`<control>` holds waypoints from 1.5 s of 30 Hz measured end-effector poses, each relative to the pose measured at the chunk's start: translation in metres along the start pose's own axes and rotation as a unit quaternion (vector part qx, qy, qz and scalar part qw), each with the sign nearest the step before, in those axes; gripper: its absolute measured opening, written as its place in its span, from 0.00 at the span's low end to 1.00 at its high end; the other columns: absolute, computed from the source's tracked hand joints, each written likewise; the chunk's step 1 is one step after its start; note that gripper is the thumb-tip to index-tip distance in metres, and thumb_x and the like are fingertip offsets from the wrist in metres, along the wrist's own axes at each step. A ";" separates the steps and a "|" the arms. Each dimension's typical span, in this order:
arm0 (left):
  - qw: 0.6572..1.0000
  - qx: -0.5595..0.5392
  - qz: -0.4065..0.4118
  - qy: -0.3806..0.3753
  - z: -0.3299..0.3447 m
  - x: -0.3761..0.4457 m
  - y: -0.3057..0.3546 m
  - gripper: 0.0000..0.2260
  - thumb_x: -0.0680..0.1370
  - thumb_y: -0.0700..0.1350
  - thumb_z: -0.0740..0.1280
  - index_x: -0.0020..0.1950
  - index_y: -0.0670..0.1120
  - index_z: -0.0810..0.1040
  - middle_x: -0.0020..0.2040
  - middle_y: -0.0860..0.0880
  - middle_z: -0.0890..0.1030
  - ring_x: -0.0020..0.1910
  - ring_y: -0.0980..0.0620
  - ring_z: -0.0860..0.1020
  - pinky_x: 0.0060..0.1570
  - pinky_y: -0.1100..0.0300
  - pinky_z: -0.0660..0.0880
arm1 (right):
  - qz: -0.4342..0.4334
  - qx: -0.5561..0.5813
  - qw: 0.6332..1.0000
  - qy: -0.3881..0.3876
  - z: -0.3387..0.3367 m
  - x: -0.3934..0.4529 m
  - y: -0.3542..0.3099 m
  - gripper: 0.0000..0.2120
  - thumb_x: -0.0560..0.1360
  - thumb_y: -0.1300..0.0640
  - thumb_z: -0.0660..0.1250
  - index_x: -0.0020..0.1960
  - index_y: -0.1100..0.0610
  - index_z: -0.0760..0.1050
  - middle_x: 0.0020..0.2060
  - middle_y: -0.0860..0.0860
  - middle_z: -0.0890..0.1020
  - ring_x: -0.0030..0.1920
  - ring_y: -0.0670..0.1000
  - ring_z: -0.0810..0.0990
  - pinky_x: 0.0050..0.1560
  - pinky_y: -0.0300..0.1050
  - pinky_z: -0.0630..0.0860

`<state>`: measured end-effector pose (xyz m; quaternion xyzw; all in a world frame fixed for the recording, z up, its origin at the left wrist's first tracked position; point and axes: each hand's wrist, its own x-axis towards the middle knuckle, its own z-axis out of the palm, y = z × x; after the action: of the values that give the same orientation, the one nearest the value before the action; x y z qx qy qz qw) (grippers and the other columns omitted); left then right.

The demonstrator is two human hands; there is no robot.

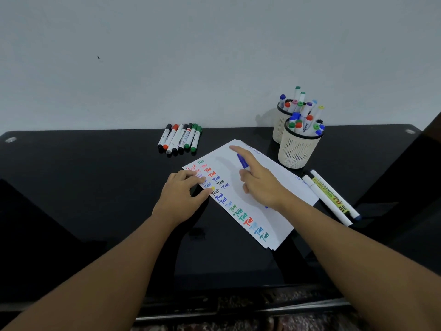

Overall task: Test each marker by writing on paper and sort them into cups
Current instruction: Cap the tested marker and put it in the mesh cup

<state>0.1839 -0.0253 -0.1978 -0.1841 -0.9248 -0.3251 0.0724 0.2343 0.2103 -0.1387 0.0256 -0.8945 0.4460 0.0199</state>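
The fingers (248,177) of the right hand (260,185) curl round a blue marker (242,161), the forefinger stretched out straight toward 11 o'clock over the paper (269,168). The left hand (181,197) lies at 9 o'clock of it, fingers bent, their tips pressing the sheet's left edge — it grips nothing. The paper is a thin white stack set aslant on the glossy black worktop (95,187), with a column of small coloured words down its left margin. At 1 o'clock stand two cream perforated cups (296,151), round and black-rimmed, both full of capped markers. At 11 o'clock lies a neat row of white-barrelled markers (180,139); at 3 o'clock lie three slim pens (329,197), touching side by side.
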 end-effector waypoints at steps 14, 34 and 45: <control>1.000 0.004 0.012 0.016 0.004 0.000 -0.003 0.19 0.77 0.62 0.70 0.64 0.55 0.82 0.64 0.59 0.73 0.66 0.55 0.66 0.67 0.48 0.70 | 0.101 0.316 0.943 0.017 -0.081 0.048 -0.056 0.33 0.80 0.71 0.63 0.81 0.54 0.57 0.55 0.57 0.73 0.53 0.55 0.79 0.63 0.54 0.81; 1.000 0.007 0.017 0.021 0.004 0.002 -0.004 0.29 0.71 0.73 0.59 0.62 0.58 0.82 0.63 0.62 0.72 0.63 0.57 0.66 0.66 0.48 0.71 | 0.064 -0.129 0.954 0.263 -0.167 0.113 -0.031 0.14 0.84 0.50 0.59 0.62 0.59 0.72 0.48 0.56 0.82 0.42 0.54 0.81 0.48 0.55 0.81; 1.000 0.018 0.015 0.013 0.003 0.002 -0.002 0.30 0.71 0.73 0.58 0.63 0.58 0.81 0.64 0.62 0.71 0.64 0.58 0.65 0.67 0.49 0.70 | 0.108 -0.166 0.949 0.246 -0.184 0.131 -0.007 0.14 0.83 0.47 0.64 0.56 0.58 0.74 0.42 0.52 0.79 0.39 0.51 0.77 0.42 0.46 0.73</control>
<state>0.1815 -0.0242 -0.2006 -0.1921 -0.9266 -0.3099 0.0926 0.1067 0.3499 -0.0150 -0.1855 -0.9207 0.2828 0.1945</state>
